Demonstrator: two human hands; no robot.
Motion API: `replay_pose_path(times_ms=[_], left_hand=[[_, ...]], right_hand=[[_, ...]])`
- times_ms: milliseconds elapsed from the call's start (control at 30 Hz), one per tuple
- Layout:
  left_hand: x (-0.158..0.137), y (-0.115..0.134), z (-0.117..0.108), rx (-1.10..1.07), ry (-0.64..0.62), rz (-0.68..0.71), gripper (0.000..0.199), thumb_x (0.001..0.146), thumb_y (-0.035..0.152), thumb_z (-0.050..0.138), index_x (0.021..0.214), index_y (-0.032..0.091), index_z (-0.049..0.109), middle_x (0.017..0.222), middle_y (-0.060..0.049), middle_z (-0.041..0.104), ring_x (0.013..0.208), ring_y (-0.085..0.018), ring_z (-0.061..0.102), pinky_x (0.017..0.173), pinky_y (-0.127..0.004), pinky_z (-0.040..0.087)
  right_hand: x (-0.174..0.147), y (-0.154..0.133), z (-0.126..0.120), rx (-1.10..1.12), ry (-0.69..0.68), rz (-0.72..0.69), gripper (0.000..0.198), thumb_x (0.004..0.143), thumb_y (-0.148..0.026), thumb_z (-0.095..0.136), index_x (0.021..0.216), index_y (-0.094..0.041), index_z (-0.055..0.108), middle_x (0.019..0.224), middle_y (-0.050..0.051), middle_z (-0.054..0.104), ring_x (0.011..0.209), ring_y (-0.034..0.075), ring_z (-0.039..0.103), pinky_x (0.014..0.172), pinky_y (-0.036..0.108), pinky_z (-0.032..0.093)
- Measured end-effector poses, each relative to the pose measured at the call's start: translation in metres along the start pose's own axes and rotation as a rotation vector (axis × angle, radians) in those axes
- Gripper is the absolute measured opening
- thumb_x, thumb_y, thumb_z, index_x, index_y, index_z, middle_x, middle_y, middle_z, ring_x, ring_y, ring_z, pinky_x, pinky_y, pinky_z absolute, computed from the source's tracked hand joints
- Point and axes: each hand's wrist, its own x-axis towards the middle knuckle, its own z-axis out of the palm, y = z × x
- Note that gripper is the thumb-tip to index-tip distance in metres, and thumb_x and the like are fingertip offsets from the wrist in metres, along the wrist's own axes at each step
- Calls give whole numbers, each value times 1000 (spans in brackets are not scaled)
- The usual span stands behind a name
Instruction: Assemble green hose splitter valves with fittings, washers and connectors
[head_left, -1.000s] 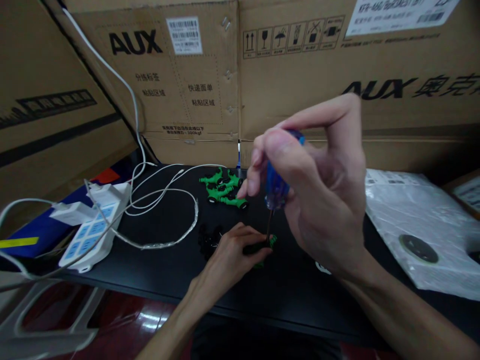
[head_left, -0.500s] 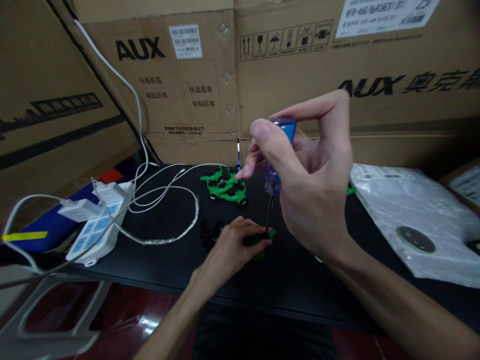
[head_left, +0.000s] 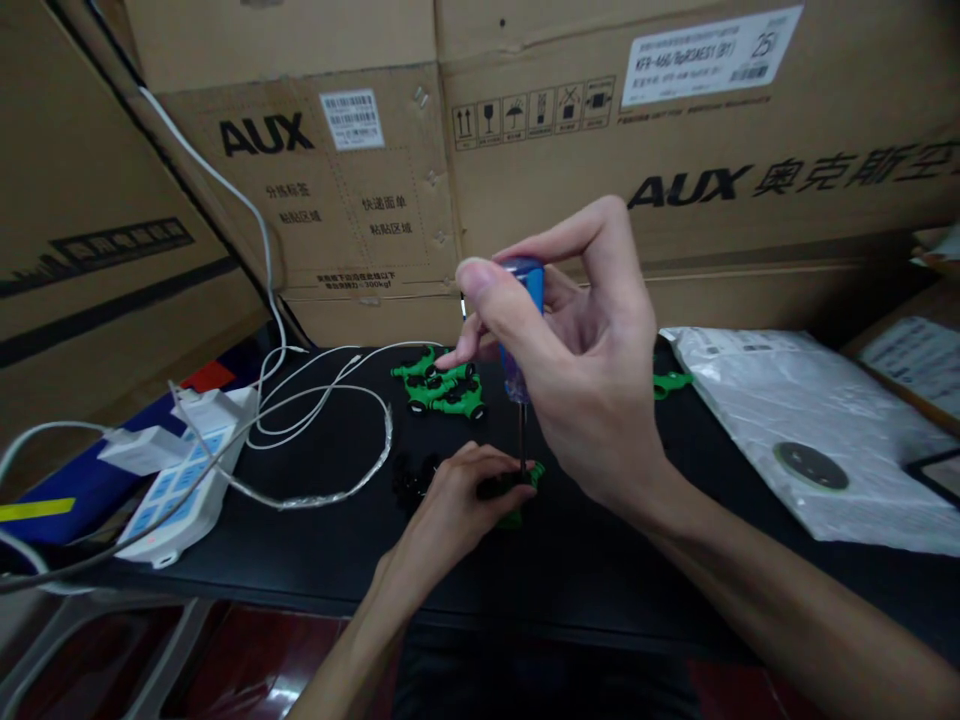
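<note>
lining the black table (head_left: 315, 550), cardboard boxes (head_left: 517, 190)

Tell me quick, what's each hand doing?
Left hand: closed, holding a green-and-black piece.
Right hand: closed, holding a blue-handled screwdriver.

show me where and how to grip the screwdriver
By its thick blue handle, probably from above right, as the right hand does: it stands nearly upright, handle up, with the left hand at the foot of the thin shaft.
</note>
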Motion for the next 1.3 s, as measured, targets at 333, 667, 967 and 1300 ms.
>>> replay_pose_path(times_ms=[333, 667, 967, 1300], left_hand=[[2, 0, -1, 18, -8, -15, 14, 87, 27, 79, 101, 23, 81, 106, -2, 79, 102, -23, 67, 91, -33, 50], [2, 2, -1, 3, -13, -14, 16, 88, 22, 78, 103, 26, 82, 110, -2, 78, 105, -22, 68, 96, -35, 52], [2, 0, 0, 44, 25, -26, 12, 85, 24, 81, 96, 24, 80, 102, -1, 79, 100, -21, 69, 91, -35, 53], [2, -3, 2, 51, 23, -7, 12, 86, 25, 79, 98, 25, 80, 103, -2, 79, 100, -23, 69, 91, -37, 54]], right_hand=[[4, 1, -13, 141, -189, 154, 26, 103, -40, 47, 93, -18, 59, 69, -4, 46, 50, 8, 38, 45, 24, 32], [-2, 1, -6, 135, -55, 87, 17, 98, -31, 61, 95, -25, 45, 62, -10, 41, 46, 6, 32, 42, 20, 25], [-6, 1, -10, 1, 25, 6, 15, 97, -31, 64, 94, -27, 50, 78, -5, 55, 57, 11, 52, 56, 28, 51], [-2, 3, -12, 73, -48, -8, 17, 103, -39, 50, 104, -23, 55, 66, -6, 46, 50, 9, 37, 42, 23, 28]])
